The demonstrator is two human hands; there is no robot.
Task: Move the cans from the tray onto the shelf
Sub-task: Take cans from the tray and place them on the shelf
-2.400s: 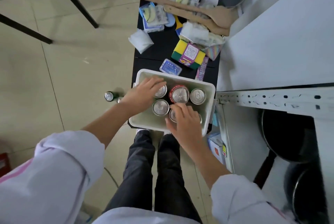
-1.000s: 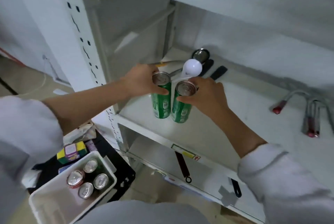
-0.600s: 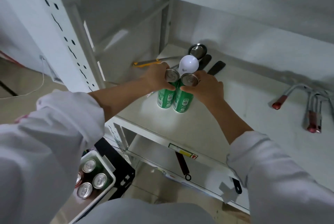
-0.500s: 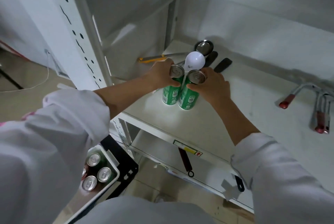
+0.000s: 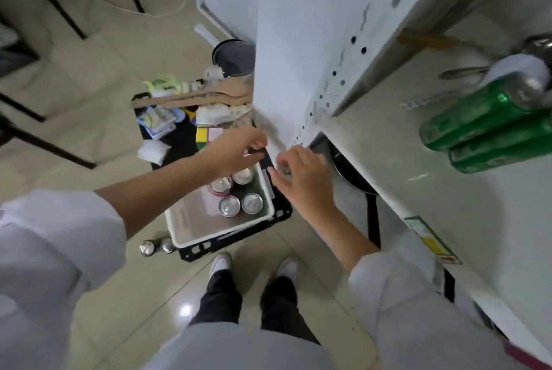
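Shoes [image 5: 221, 263] on the floor [image 5: 89, 101]. Above the white tray [image 5: 191, 229], left hand [image 5: 236, 150] and right hand [image 5: 301, 178] hover, fingers loosely spread, holding nothing. Four cans [image 5: 229, 206] stand in the tray; two more [image 5: 155, 246] beside it. Two green cans [image 5: 490, 131] stand on the shelf [image 5: 388, 166]. Beyond, clutter [image 5: 191, 107] and a pot [image 5: 234, 57].

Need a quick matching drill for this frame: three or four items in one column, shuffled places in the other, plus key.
Items:
1. two green drink cans
2. white plastic tray
3. two small cans left of the tray
4. both bare hands: left hand, right hand

Places:
A. bare floor
B. white metal shelf
C. above the tray
D. black crate

Pairs: 1-B, 2-D, 3-A, 4-C
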